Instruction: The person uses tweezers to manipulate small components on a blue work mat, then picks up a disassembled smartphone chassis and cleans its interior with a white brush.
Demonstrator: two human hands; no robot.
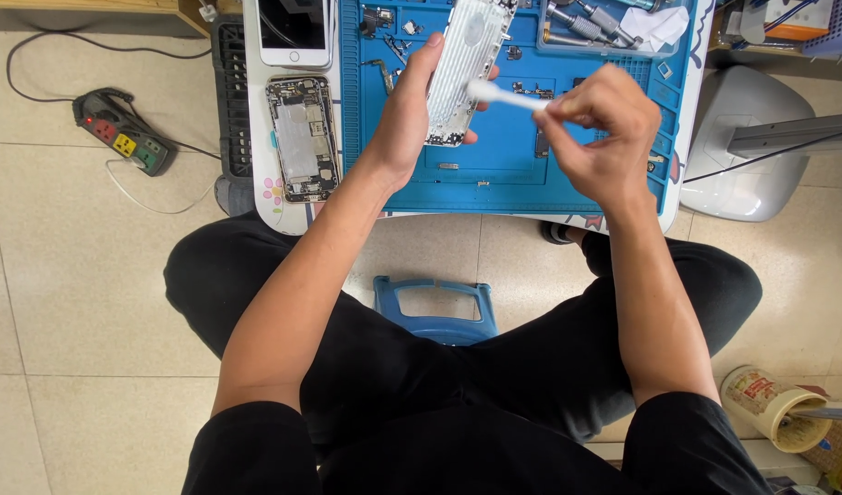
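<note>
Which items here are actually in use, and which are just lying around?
In use:
- left hand holding the bare silver phone housing
- right hand holding a white swab-like tool, tip at the housing
- blue repair mat beneath

Lying about:
- opened phone with exposed internals
- white phone, screen up
- power strip on the floor
- tray of tools
- blue stool

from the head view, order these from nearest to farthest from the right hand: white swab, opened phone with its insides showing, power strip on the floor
1. The white swab is pinched in the right hand, its tip towards the silver phone housing.
2. The opened phone lies at the table's left edge, beyond the left hand.
3. The power strip lies on the floor, far left.
</note>
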